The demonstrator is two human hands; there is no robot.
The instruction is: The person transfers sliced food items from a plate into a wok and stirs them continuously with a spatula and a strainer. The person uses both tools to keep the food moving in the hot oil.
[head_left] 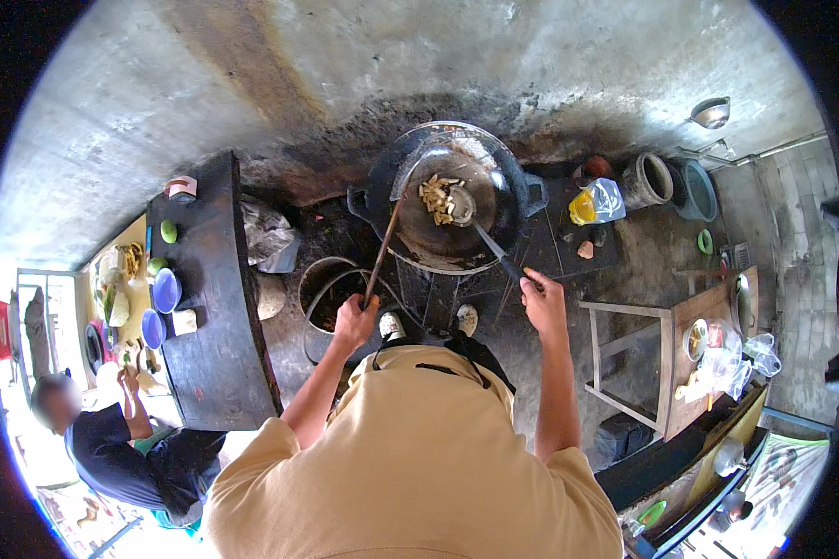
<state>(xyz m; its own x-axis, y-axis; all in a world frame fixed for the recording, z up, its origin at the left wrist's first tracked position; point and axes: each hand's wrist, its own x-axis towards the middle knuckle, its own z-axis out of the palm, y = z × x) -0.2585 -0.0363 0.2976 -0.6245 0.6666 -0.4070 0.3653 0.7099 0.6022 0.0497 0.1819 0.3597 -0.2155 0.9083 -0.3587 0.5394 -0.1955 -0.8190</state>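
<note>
While the pale pieces [435,198] lie heaped near the middle of the wok [438,248], the right hand [543,303] is wrapped around the dark handle of a ladle [462,205], its bowl against their right side, and the left hand [354,321], well apart from the right, grips a brown stick [384,247] that reaches over the wok's left rim. The cooking looks partway along: the pieces are in the wok, some seemingly browner than others, though how cooked they are is hard to judge. More stirring, then lifting them out, appears to be left.
</note>
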